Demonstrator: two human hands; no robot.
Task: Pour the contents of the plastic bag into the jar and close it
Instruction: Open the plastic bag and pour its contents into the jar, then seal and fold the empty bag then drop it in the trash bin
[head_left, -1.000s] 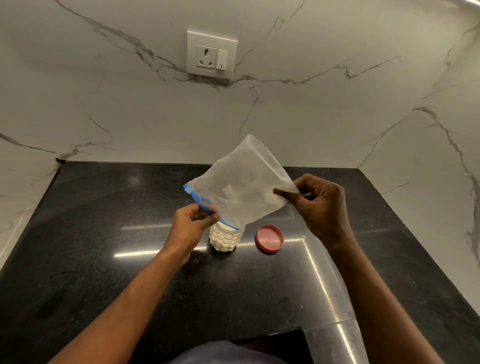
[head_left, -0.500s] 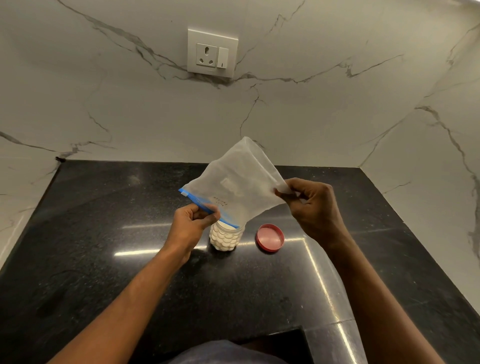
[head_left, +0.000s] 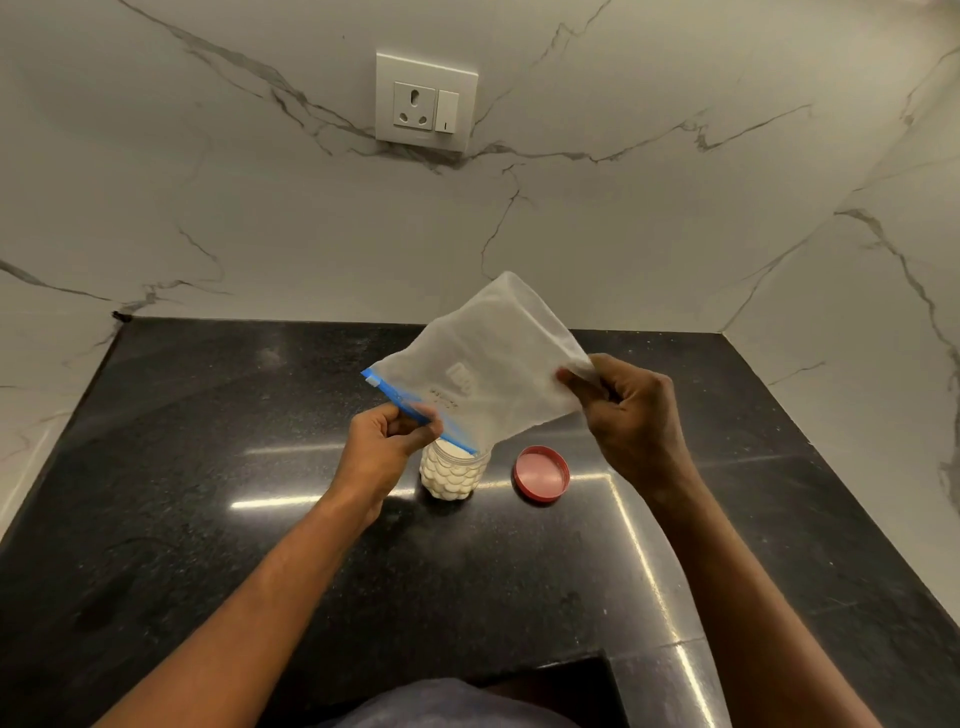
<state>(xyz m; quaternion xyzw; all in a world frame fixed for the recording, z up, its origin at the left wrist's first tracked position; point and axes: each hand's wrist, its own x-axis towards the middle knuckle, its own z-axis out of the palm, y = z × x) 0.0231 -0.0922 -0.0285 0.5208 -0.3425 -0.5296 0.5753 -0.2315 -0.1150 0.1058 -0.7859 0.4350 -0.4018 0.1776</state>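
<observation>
- Holding the zip edge of the plastic bag (head_left: 488, 374), my left hand (head_left: 387, 452) has thumb and fingers pinched on the blue strip, just above and left of the jar (head_left: 453, 474).
- The jar stands upright on the black counter (head_left: 208, 467), filled with something white nearly to its open mouth; the lowest corner of the bag's blue strip hangs right over that mouth.
- The bag slopes with its long axis from the zip end, low by the jar, up and away toward the wall; it looks limp and about empty, so I judge the pour is nearly finished.
- There is faint print on the bag's face, too blurred for me to read; I see no brand.
- The red lid (head_left: 541, 474) lies flat on the counter just right of the jar, hollow side up, not touching it.
- My right hand (head_left: 631, 415) is clenched on the bag's raised edge, above and right of the lid, so I judge it the nearer hand for picking the lid up.
</observation>
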